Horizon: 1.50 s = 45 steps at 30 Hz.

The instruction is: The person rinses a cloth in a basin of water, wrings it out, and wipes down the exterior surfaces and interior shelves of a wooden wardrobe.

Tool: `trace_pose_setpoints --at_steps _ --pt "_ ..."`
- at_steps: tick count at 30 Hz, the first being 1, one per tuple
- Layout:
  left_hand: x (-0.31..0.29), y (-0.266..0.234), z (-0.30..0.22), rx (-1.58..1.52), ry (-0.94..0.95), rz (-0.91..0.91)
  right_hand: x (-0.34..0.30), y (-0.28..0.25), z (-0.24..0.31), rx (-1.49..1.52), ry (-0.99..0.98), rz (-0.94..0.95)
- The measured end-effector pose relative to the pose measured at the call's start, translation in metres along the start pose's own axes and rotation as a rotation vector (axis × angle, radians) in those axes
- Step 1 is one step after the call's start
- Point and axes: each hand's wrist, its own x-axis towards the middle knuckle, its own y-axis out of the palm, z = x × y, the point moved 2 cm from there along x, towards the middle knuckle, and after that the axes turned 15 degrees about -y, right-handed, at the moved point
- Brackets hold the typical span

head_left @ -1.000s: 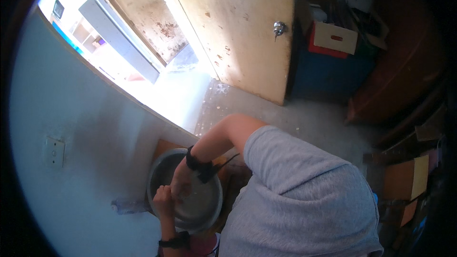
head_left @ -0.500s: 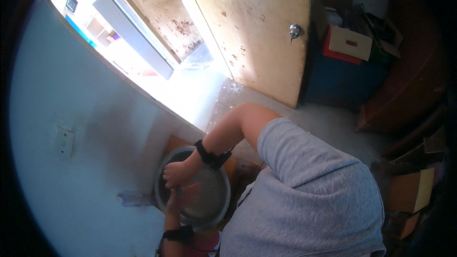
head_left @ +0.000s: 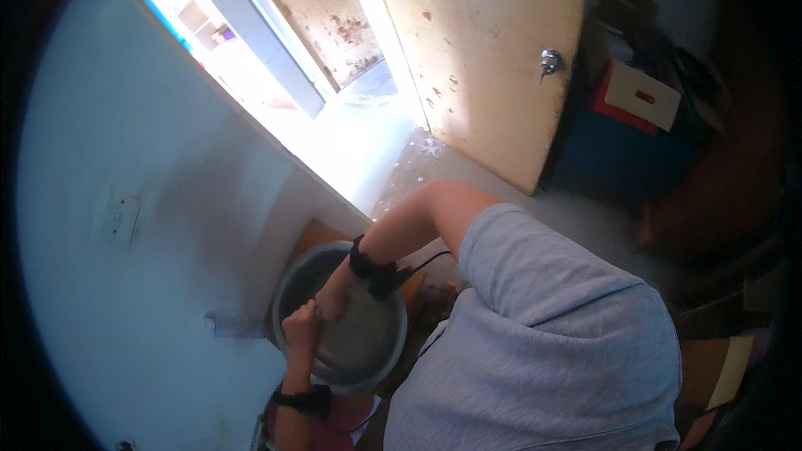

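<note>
A round grey metal basin (head_left: 399, 342) stands beside the pale blue wall, with what looks like water in it. Over its left half my two hands meet. My left hand (head_left: 302, 331) is curled into a fist, thumb side up. Just above and to the right of it, my right hand (head_left: 334, 294) is bent down at the wrist, its fingers closed and partly turned away. Whatever lies between them is too small and dark to name. Each wrist wears a black band, and from the right one runs a thin cable.
The basin rests on a brown wooden surface (head_left: 311, 238). Next to it, by the wall, lies a clear plastic bottle (head_left: 238, 325). A worn wooden door (head_left: 476, 58) stands ajar beyond. Cardboard boxes (head_left: 642, 96) are stacked at the right. Something dark red (head_left: 342, 418) is below the basin.
My left hand has risen out of the basin to meet the right, which has shifted slightly right and down. The reddish thing seen in the basin before no longer shows. The view has turned slightly.
</note>
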Motion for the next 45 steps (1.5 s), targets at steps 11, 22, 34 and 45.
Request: trace_pose_setpoints --at_steps 11,22,34,45 --pt "-0.005 -0.042 0.021 -0.258 0.050 -0.332 0.022 0.050 0.060 1.951 -0.142 0.191" --pt "-0.037 0.001 0.023 -0.001 -0.190 0.768 -0.015 0.061 0.009 -0.397 -0.336 -0.449" --pt "0.012 -0.073 -0.202 -1.086 -0.191 0.816 -0.299 0.113 0.002 -0.208 -0.439 -0.976" --pt "0.077 -0.036 -0.620 -1.568 0.004 1.041 -0.701 0.354 0.019 -0.023 0.604 -2.033"
